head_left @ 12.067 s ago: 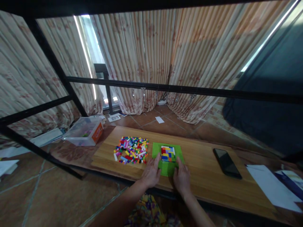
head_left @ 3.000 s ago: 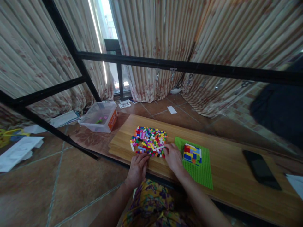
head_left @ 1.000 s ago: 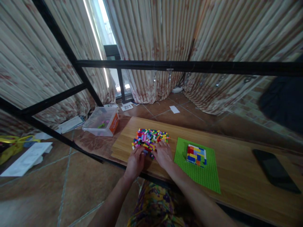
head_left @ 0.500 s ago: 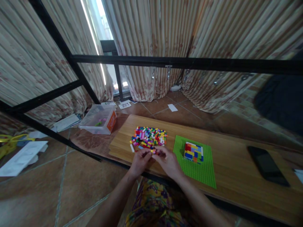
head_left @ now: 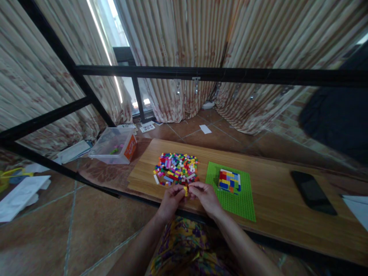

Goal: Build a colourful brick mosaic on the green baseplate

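The green plate (head_left: 238, 210) lies on the wooden counter (head_left: 276, 199), and it is the place from which I tell all the others. On the plate, in its upper middle part, there sits a block of joined bricks (head_left: 230, 181), with red, yellow, blue, orange and white colours to be seen.

To the left of the plate, and lower than its middle, the two hands meet. The grip of the left hand (head_left: 169, 201) is clamped on a small yellow piece (head_left: 185, 191), between the thumb and the finger. The right hand (head_left: 207, 197) is nearer to the plate, just beside its left edge. Its finger and thumb come close together at the same yellow piece, but whether this grip is clamped on something, I cannot tell, because the parts there are too small.

Also left of the plate, beyond the hands, is spread a heap of loose bricks (head_left: 176, 167) in many colours. To the right of the plate, well apart from it, a black phone (head_left: 312, 191) lies flat, and farther to the right there is white paper (head_left: 358, 207). Far to the left of the plate, past the heap, stands a clear plastic box (head_left: 100, 154) with an orange label, and a few small pieces are inside.
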A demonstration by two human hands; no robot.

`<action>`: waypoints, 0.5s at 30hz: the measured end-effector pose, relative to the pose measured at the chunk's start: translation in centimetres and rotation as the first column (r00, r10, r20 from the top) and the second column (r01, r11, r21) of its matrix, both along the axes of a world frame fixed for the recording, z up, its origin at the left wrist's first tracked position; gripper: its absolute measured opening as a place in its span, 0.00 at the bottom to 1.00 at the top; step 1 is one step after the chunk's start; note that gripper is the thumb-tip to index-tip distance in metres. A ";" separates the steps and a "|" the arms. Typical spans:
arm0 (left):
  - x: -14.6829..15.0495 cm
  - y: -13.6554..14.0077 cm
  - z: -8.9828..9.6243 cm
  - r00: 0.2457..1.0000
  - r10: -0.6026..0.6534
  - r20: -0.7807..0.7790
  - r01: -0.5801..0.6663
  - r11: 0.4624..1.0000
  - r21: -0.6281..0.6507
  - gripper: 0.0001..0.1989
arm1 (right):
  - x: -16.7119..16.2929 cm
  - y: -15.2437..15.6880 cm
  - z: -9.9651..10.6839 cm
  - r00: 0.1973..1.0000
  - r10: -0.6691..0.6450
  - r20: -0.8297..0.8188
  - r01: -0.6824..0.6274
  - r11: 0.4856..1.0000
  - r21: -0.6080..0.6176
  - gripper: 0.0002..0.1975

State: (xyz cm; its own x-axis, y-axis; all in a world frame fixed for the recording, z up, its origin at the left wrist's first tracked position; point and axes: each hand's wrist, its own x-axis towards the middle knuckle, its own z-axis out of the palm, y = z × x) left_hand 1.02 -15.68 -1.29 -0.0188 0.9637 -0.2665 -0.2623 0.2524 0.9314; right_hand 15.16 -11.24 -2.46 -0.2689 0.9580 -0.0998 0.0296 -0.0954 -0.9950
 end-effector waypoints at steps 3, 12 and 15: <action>-0.1 -0.3 -0.3 0.998 0.068 0.009 -0.067 0.997 -0.043 0.15 | 1.1 0.9 -0.4 0.945 -0.090 0.316 0.020 0.975 0.219 0.11; -0.1 -0.8 -0.7 0.980 0.168 0.106 -0.156 0.981 -0.113 0.23 | 1.3 2.4 -0.8 0.524 -0.226 0.821 -0.232 0.890 0.393 0.10; 0.0 -0.9 -0.7 0.982 0.155 0.103 -0.144 0.984 -0.104 0.20 | 1.4 1.8 -0.4 0.629 -0.234 0.741 -0.147 0.900 0.409 0.12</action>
State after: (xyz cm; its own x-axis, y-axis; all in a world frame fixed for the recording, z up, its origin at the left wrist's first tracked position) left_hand 0.98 -16.54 -2.01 -0.1262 0.9223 -0.3654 -0.4038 0.2887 0.8681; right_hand 16.57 -9.41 -2.89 -0.2342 0.9621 0.1397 0.7919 0.2722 -0.5466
